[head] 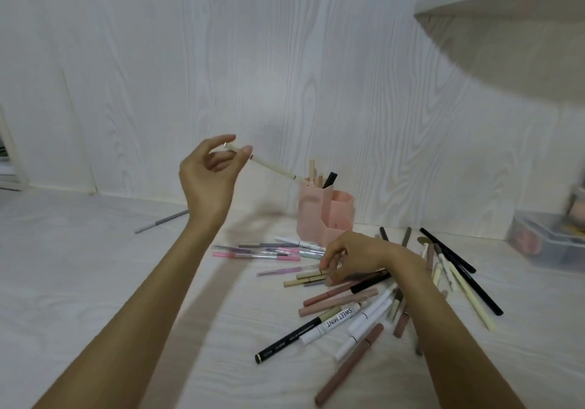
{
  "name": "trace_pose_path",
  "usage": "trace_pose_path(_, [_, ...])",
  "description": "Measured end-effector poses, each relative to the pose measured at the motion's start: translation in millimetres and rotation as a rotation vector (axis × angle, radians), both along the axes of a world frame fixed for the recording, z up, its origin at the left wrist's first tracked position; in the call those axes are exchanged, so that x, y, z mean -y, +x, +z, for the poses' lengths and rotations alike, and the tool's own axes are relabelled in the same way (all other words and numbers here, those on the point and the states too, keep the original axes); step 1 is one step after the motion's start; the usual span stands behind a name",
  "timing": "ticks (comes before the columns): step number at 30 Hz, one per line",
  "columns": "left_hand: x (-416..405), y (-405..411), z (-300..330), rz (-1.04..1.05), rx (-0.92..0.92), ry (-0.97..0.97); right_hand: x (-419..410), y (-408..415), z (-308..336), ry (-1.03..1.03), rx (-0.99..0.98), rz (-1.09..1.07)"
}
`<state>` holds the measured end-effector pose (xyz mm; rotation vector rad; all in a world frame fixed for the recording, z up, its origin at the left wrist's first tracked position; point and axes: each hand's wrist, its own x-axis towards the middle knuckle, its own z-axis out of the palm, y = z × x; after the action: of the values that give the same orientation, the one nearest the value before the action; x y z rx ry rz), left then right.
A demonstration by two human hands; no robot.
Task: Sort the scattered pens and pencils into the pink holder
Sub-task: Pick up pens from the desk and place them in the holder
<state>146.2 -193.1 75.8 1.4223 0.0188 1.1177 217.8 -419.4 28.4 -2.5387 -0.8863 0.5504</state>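
So the worktop [95, 282] is white wood-grain and runs back to a white panelled wall [285, 60], the two meeting in an edge that slants from about 9 o'clock toward 3. Whole left half of the surface is pretty much open, just one grey pen [161, 221] lying alone near the wall at 9 o'clock. Up at 1 o'clock a white shelf [506, 6] juts out overhead, and at 3 o'clock a clear plastic box [544, 244] sits against the right edge of the view, a bit blurry.

The pink holder [326, 212] stands close to the wall just right of centre, with a few sticks already poking out of its back compartment, one of them black.

Left hand [209, 174] is raised above the worktop at roughly 10 o'clock from the holder, thumb and fingertips pinching the end of a cream pencil [275, 169]. The pencil slants down to the right and its far tip is right at the holder's top rim; can't tell if it's actually inside.

Right hand [354, 256] is down low at 6 o'clock from the holder, fingers curled onto the scattered pile of pens [348, 310], touching a beige one [308, 274]. Can't tell if it's really gripped. The pile fans out toward 4 and 5 o'clock, including one marked SWEET MINT [335, 321] and a long black pencil [462, 269] on the far right
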Motion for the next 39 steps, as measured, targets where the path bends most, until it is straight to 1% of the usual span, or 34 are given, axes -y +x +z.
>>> trace_pose_path(1, [6.9, 7.1, 9.9, 0.057, 0.036, 0.034, 0.3, 0.5, -0.4, 0.004, -0.001, 0.009])
trace_pose_path(3, [19.8, 22.6, 22.6, 0.164, 0.028, 0.149, 1.7, 0.4, -0.7, 0.006, 0.003, 0.024])
trace_pose_path(6, [34.1, 46.3, 28.1, 0.274, -0.079, 0.403, 2.9, 1.6, 0.1, 0.017, 0.002, 0.031])
trace_pose_path(9, [38.8, 68.0, 19.3, 0.322, -0.210, 0.614, 2.6, 3.8, -1.5, 0.028, -0.004, 0.026])
trace_pose_path(12, [38.8, 82.7, 0.6, 0.263, -0.330, 0.815, 2.7, 6.6, -4.2, 0.043, -0.013, 0.010])
trace_pose_path(15, [26.6, 87.2, -21.3, 0.079, -0.416, 0.952, 2.6, 7.5, -4.9, 0.036, -0.009, 0.004])
trace_pose_path(16, [16.7, 86.2, -29.3, 0.066, -0.424, 0.976, 2.4, 6.8, -5.3, 0.034, -0.009, 0.004])
trace_pose_path(17, [2.5, 85.1, -38.4, 0.101, -0.440, 0.980, 2.0, 6.5, -5.3, 0.033, -0.007, 0.001])
trace_pose_path(19, [-32.4, 78.9, -56.9, 0.268, -0.533, 0.909, 1.1, 5.6, -4.9, 0.034, -0.009, -0.007])
trace_pose_path(20, [-52.2, 74.1, -66.4, 0.360, -0.632, 0.857, 0.7, 4.9, -4.7, 0.036, -0.011, -0.007])
trace_pose_path(21, [-71.6, 68.4, -75.6, 0.425, -0.773, 0.811, 0.0, 4.4, -4.2, 0.035, -0.010, -0.005])
trace_pose_path(23, [-104.3, 56.8, -94.0, 0.434, -1.093, 0.748, -0.1, 3.9, -3.9, 0.034, 0.000, -0.001])
trace_pose_path(24, [-116.8, 51.0, -102.1, 0.415, -1.216, 0.716, -0.9, 3.1, -3.9, 0.035, 0.007, 0.000])
trace_pose_path(25, [-124.4, 45.8, -107.7, 0.411, -1.295, 0.690, -1.3, 2.5, -3.4, 0.041, 0.016, 0.000])
trace_pose_path(26, [-129.7, 42.7, -112.4, 0.425, -1.330, 0.673, -2.4, 1.6, -3.2, 0.052, 0.024, 0.000])
trace_pose_path(28, [-131.5, 40.4, -114.4, 0.465, -1.302, 0.698, -3.8, 1.0, -2.3, 0.088, 0.035, 0.003])
trace_pose_path(30, [-126.6, 34.6, -111.6, 0.493, -1.233, 0.806, -5.1, 0.3, -2.0, 0.107, 0.033, 0.011])
trace_pose_path(33, [-116.0, 19.0, -110.1, 0.452, -1.034, 0.902, -4.7, -0.9, -0.5, 0.157, 0.046, -0.002])
trace_pose_path(35, [-106.1, 7.9, -111.1, 0.372, -0.902, 0.906, -2.4, -2.2, 4.9, 0.259, 0.077, -0.052])
trace_pose_path(36, [-100.8, 3.8, -112.0, 0.325, -0.867, 0.906, -0.8, -2.6, 9.3, 0.332, 0.092, -0.078])
trace_pose_path(39, [-83.1, -2.3, -113.0, 0.239, -0.827, 0.884, 4.7, -3.5, 25.0, 0.588, 0.197, -0.187])
